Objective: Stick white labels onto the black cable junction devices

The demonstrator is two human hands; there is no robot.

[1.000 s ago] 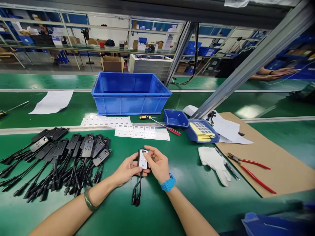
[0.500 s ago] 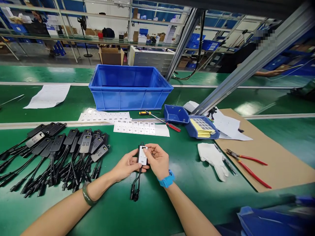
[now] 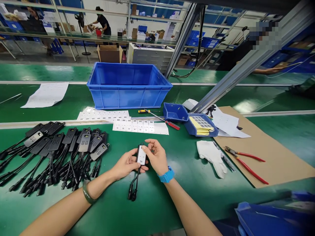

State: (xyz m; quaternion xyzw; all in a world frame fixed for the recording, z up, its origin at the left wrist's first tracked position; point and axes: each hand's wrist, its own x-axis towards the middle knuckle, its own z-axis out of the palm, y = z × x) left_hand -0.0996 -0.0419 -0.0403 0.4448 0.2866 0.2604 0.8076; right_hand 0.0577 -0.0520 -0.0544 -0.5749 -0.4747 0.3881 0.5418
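A small black controller box (image 3: 141,155) with a white label on its face stands out in front of me, two short black cables with plugs hanging from it. My left hand (image 3: 126,165) is closed around its left side and lower end, thumb at the front, fingertips showing at the right edge. With its thumb, my right hand (image 3: 157,157) touches the upper part of the label; its other fingers are curved and apart, off the box. To the left lies a pile of similar black controllers (image 3: 56,142) with cables. Beyond my hands are label sheets (image 3: 140,127).
A large blue bin (image 3: 129,96) stands at the back. Nearby lie screwdrivers (image 3: 173,125) and small blue trays (image 3: 176,112). On the right are a white glove (image 3: 212,156) and red-handled pliers (image 3: 251,165) on cardboard (image 3: 278,154). A metal post (image 3: 228,77) slants across. People work farther off.
The fingers of my right hand have lifted away from the controller's top, leaving the thumb on the label. My left hand keeps its hold. In the background, a person has straightened up.
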